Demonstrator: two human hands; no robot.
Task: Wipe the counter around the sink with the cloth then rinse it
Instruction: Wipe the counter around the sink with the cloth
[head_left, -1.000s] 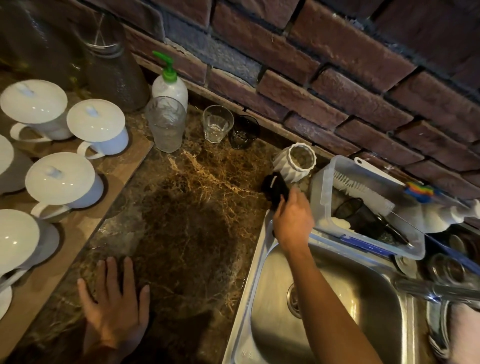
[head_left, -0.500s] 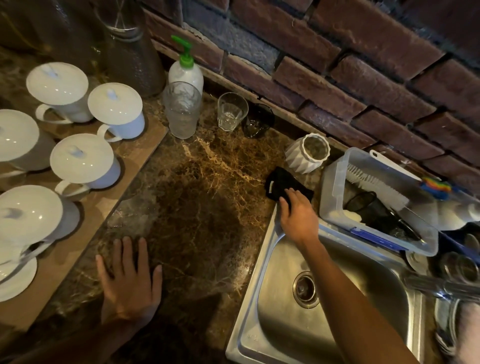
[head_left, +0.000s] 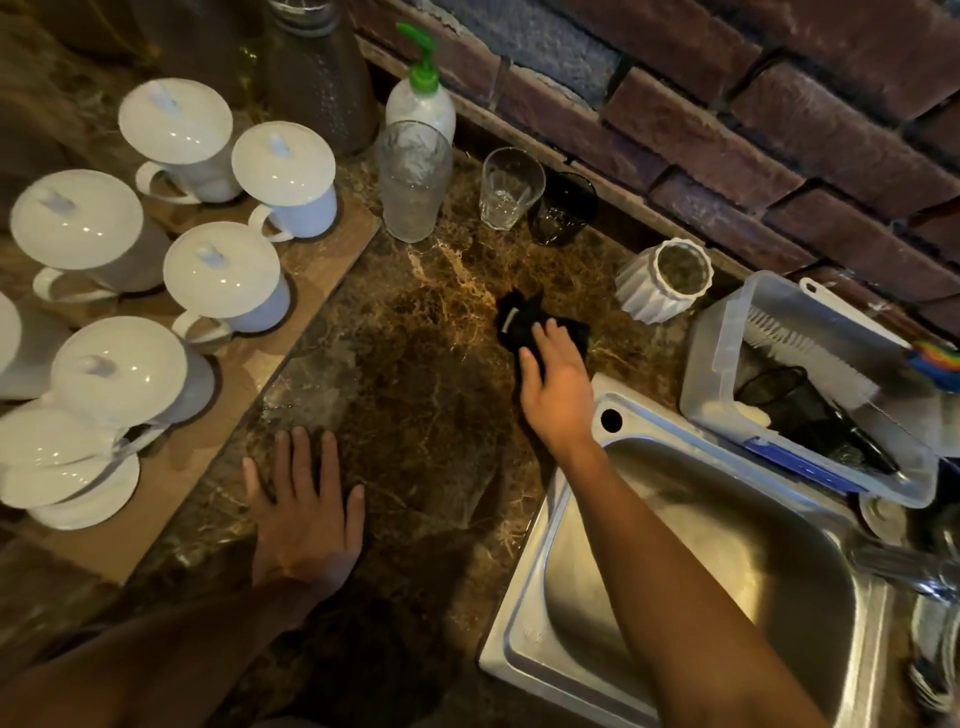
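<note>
While the right hand (head_left: 558, 387) presses the black cloth (head_left: 524, 325) flat on the marble counter (head_left: 415, 395), we see the cloth poking out beyond its fingertips toward the wall, just off the sink (head_left: 727, 545) corner. Fingers straight, close together. Left hand (head_left: 304, 509) is well apart, spread flat on the counter. Cloth is bunched, dark, with a white tag.

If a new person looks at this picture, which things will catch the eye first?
First the right hand, pressing a black cloth on the marble counter just beyond the steel sink's far left corner. Then the left hand, flat on the counter near the front edge. On the left, white lidded mugs crowd a wooden board.
</note>
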